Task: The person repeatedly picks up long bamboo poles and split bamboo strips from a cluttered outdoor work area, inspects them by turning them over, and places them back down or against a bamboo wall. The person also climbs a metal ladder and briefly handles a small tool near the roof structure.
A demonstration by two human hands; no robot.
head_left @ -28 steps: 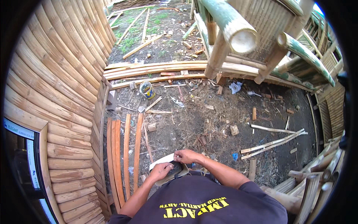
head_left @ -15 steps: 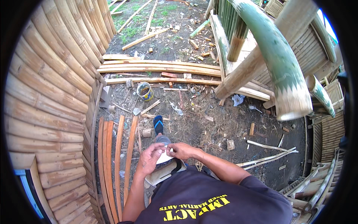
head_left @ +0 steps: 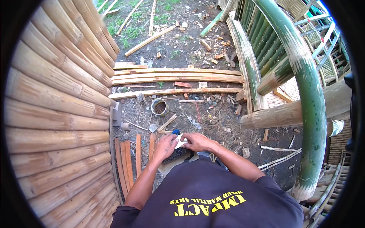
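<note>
Both my hands are close together in front of my waist, with a small pale cream piece (head_left: 182,143), thin like paper or card, between them. My left hand (head_left: 165,146) grips its left side, fingers curled and thumb toward the middle. On the other side my right hand (head_left: 197,142) pinches it with thumb and fingers. Just below the hands, against my dark shirt, is a pale, open container (head_left: 166,167) with something black in it. My body and hands hide part of it. A dark-and-blue slipper (head_left: 176,132) shows just past my fingers.
Left is a bamboo-pole wall (head_left: 64,121). Orange-brown wood strips (head_left: 123,163) lie beside it. Ahead are a small bucket (head_left: 159,106), long timber lengths (head_left: 176,78) and scattered offcuts. A thick green bamboo pole (head_left: 310,102) arches at my right, near a horizontal post (head_left: 273,116).
My hands have moved forward, away from my body, and the cream piece shows more plainly between them. The view has shifted, with the bamboo wall and the green pole now placed differently.
</note>
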